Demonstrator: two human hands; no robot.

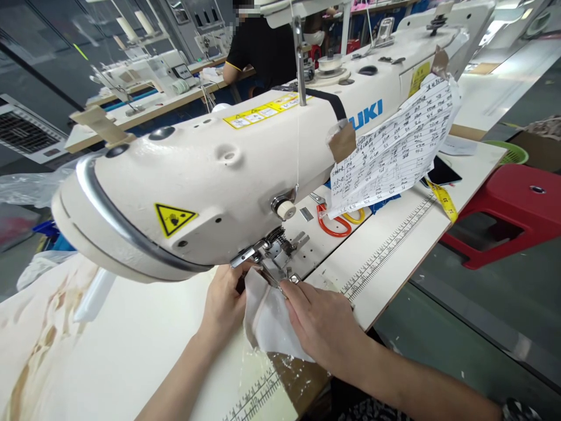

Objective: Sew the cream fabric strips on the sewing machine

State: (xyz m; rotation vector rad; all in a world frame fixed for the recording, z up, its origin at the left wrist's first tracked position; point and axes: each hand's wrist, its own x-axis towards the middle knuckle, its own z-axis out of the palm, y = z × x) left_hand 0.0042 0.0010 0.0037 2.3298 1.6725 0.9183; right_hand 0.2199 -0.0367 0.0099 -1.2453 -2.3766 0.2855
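Observation:
A piece of thin white fabric lies under the needle end of a white sewing machine and hangs over the table's near edge. My left hand is closed on the fabric's left side, its fingertips partly hidden below the machine head. From the right, my right hand pinches the fabric's upper right edge, close to the metal presser foot. The exact spot under the needle is hidden by metal parts.
Orange-handled scissors lie on the table behind the needle area. A handwritten paper sheet hangs from the machine arm. Printed rulers mark the table. A red stool stands at right. A person in black sits farther back.

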